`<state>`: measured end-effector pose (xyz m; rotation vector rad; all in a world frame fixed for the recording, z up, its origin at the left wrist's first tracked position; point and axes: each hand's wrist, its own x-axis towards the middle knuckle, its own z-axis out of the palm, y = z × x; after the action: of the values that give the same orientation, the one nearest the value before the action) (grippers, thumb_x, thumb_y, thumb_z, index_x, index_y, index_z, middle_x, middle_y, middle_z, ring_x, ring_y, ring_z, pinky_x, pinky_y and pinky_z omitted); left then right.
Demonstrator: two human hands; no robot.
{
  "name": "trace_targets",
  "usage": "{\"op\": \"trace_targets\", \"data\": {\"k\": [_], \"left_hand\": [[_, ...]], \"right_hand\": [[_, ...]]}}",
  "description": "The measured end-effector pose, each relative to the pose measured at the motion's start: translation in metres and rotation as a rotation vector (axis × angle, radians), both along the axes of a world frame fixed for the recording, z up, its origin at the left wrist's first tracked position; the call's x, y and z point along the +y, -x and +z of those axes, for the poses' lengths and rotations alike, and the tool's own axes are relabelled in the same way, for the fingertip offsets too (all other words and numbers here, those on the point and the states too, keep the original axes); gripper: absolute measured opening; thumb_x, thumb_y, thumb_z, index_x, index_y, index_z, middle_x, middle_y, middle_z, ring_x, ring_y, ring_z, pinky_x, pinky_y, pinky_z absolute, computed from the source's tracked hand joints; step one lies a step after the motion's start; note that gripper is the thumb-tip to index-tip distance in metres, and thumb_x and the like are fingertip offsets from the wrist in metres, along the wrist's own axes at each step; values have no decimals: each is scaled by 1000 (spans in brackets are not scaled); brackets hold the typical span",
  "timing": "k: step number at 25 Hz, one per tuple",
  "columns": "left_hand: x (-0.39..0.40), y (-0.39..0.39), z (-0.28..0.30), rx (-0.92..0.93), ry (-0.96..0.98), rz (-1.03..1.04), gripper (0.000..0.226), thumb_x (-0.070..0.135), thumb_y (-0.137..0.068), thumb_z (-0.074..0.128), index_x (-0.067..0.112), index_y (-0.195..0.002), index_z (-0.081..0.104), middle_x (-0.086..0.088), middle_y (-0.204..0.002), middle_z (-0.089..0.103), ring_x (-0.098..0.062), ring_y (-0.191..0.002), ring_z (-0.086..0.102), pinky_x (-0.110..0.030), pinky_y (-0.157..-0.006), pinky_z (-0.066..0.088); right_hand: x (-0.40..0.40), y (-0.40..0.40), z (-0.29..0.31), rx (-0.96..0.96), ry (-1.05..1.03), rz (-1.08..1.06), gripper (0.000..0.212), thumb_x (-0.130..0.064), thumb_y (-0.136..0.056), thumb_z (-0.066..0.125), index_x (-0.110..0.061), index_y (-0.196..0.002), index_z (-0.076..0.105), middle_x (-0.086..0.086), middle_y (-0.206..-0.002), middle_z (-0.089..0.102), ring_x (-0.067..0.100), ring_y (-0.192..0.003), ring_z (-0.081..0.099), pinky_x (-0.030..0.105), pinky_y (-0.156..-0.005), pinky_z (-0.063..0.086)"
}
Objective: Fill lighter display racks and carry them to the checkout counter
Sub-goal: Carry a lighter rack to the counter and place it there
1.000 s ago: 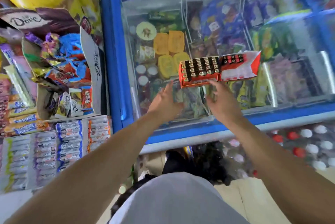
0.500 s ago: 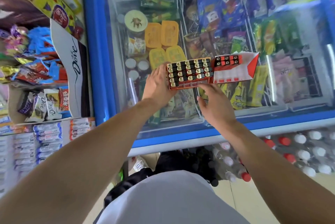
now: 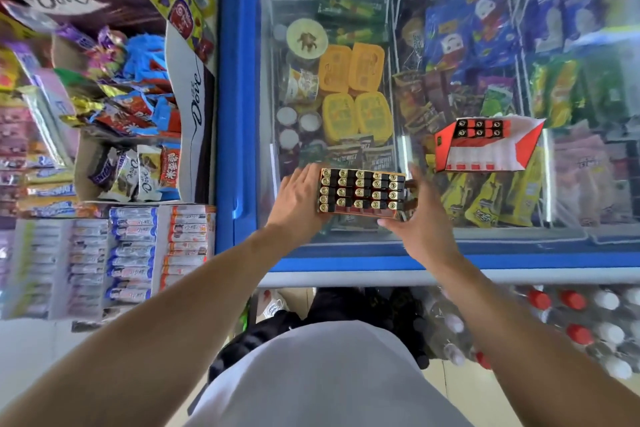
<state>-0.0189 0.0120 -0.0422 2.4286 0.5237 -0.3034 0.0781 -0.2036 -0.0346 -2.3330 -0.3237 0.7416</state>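
Note:
A full lighter rack (image 3: 362,193), packed with rows of black, gold-topped lighters, is held between my two hands over the near part of the freezer lid (image 3: 398,246). My left hand (image 3: 298,200) grips its left end. Its right end and underside are gripped by my right hand (image 3: 424,219). A second red-and-white lighter rack (image 3: 485,148) lies apart on the glass to the right, with only a few lighters in its top rows.
The blue-framed chest freezer (image 3: 239,115) holds ice creams under sliding glass. Left of it stand a Dove chocolate display (image 3: 138,122) and rows of gum packs (image 3: 131,253). Bottled drinks with red and white caps (image 3: 571,319) crowd the floor at right.
Both hands have closed on the full rack and drawn it toward me and leftward, away from the partly filled rack, which stays on the glass.

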Motion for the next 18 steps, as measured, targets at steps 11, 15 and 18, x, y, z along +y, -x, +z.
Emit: {"op": "trace_targets", "data": {"k": [11,15,18], "left_hand": [[4,80,15,-89,237,224,56,13,-83,76,18,-131,47,3,-117,55,-22,-96,61,-47,-82,52],[6,125,18,-186,354,351,78,10,-84,76,30,-148,39,10,-129,52,-7,-114,57,-36,-98,51],[11,171,23,-220,397,442,104,6,-83,80,34,-161,17,10,-137,50,-2,-115,57,-17,-97,47]], "right_hand": [[33,31,22,-29,-114,286,65,-1,-70,87,-27,-116,49,-1,-106,60,-21,-90,56,-3,-72,38],[48,58,29,-49,-156,357,66,0,-68,87,-14,-123,55,1,-111,60,-17,-95,56,1,-79,40],[64,90,35,-4,-204,381,68,4,-67,87,-17,-124,55,-9,-110,63,-10,-96,60,5,-81,44]]}}
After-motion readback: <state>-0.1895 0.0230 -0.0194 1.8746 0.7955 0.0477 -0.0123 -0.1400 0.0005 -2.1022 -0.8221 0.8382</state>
